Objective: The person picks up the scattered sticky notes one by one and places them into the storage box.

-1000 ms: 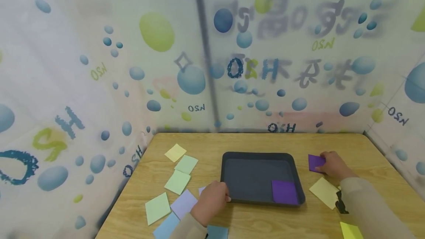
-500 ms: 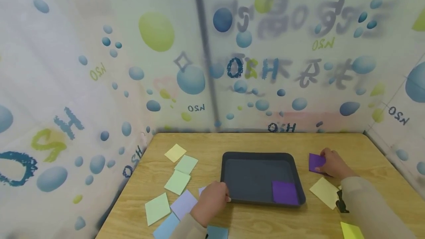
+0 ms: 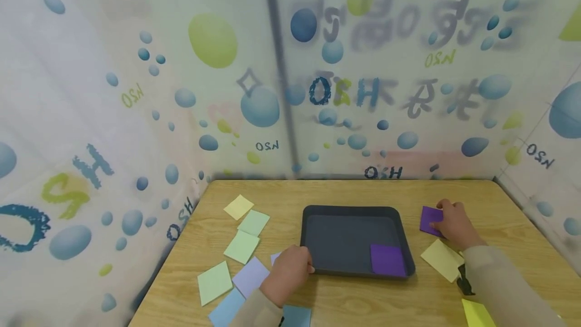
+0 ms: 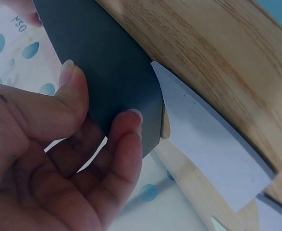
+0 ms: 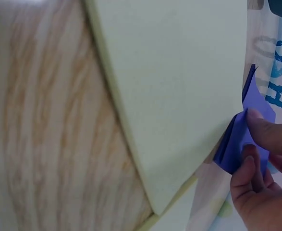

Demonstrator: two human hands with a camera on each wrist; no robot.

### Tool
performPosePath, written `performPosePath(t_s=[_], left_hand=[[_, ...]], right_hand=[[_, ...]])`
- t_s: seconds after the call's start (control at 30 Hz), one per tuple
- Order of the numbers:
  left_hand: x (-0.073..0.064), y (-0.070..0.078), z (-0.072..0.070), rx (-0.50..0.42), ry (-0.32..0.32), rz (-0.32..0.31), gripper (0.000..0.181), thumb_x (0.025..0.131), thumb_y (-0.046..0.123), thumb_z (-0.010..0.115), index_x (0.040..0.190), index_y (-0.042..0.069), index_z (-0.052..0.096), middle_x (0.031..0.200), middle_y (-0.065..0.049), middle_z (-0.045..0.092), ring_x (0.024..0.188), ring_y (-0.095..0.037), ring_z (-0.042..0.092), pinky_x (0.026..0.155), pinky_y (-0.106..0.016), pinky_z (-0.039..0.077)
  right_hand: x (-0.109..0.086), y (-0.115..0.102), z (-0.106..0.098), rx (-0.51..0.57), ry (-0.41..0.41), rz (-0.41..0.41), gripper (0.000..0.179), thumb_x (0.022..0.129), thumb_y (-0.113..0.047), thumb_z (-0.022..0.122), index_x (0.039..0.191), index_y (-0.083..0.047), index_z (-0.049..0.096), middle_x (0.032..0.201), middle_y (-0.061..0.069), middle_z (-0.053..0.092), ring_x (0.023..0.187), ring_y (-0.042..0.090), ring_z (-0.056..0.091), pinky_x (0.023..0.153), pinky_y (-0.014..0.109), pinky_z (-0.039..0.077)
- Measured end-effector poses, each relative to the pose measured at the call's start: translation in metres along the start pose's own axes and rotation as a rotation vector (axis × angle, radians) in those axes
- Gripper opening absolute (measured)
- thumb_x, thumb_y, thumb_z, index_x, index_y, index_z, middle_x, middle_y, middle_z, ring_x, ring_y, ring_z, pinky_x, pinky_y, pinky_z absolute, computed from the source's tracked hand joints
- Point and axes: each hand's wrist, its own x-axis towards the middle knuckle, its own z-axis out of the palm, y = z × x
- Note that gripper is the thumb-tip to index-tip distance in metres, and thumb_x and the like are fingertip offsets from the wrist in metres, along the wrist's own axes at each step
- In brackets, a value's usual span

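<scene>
My left hand grips the near left corner of a dark grey rectangular tray. In the left wrist view, the thumb and fingers of that hand pinch the tray's wall. A purple square of paper lies inside the tray at its near right corner. To the right of the tray, my right hand pinches another purple paper at its right side. In the right wrist view, this purple paper shows layered edges and a bent upper part between the thumb and fingers.
Green papers, a pale yellow one, a lilac one and blue ones lie left of and before the tray. Cream paper and bright yellow paper lie near the right sleeve. A patterned curtain stands behind the wooden table.
The purple paper under my right hand has turned slightly. My left hand and the tray have stayed in place, and the head view has shifted a little.
</scene>
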Motion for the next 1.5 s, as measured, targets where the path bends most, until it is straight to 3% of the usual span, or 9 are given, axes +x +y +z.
performPosePath(t_s=[0.33,0.57,1.03,1.5], left_hand=[[-0.001,0.0,0.0,-0.007,-0.001,0.012,0.008,0.086,0.019,0.081,0.08,0.013,0.08,0.077,0.003,0.075,0.071,-0.012,0.069,0.058,-0.024,0.053],[-0.001,0.0,0.002,-0.004,-0.002,0.003,0.008,0.085,0.019,0.081,0.079,0.013,0.079,0.077,0.003,0.074,0.072,-0.013,0.069,0.059,-0.026,0.054],[-0.002,0.0,-0.002,-0.017,0.009,0.001,0.01,0.084,0.018,0.081,0.076,0.013,0.078,0.075,0.003,0.074,0.069,-0.011,0.066,0.058,-0.026,0.053],[-0.005,0.0,-0.004,-0.037,0.023,0.017,0.01,0.083,0.018,0.082,0.075,0.012,0.079,0.074,0.002,0.074,0.067,-0.011,0.066,0.057,-0.026,0.052]], right_hand=[[-0.001,-0.005,-0.001,-0.042,0.142,-0.016,0.021,0.1,-0.005,0.054,0.107,0.015,0.055,0.105,0.038,0.051,0.095,0.046,0.05,0.08,0.058,0.045],[-0.009,-0.013,-0.006,-0.073,0.142,-0.019,0.023,0.103,-0.006,0.051,0.103,0.015,0.059,0.091,0.028,0.057,0.081,0.037,0.055,0.068,0.049,0.047],[-0.024,-0.029,-0.025,-0.089,0.171,-0.089,0.021,0.101,-0.005,0.054,0.098,0.015,0.061,0.085,0.026,0.059,0.075,0.033,0.058,0.066,0.049,0.049],[-0.035,-0.039,-0.03,-0.066,0.181,-0.097,0.021,0.101,-0.005,0.054,0.1,0.014,0.063,0.087,0.026,0.06,0.075,0.031,0.057,0.065,0.047,0.048]])
